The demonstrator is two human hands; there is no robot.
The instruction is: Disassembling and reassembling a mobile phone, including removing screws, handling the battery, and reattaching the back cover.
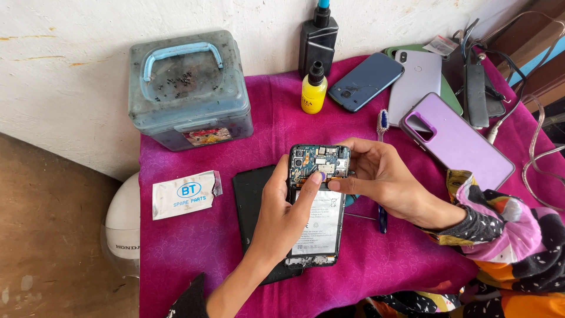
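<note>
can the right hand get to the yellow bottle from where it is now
Probably yes. The right hand is busy pinching the top of the opened phone, but the yellow bottle stands upright just beyond it on the pink cloth, with nothing between them.

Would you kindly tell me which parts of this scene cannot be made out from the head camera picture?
- Opened black phone with exposed circuit board: its left edge and the small part being pressed are hidden by the left hand and right hand.
- Flat black panel under it: mostly covered by the phone and left hand.
- Grey cables: cut off by the right edge.
- Small dark bits on the blue plastic box lid: too small to identify.
</note>
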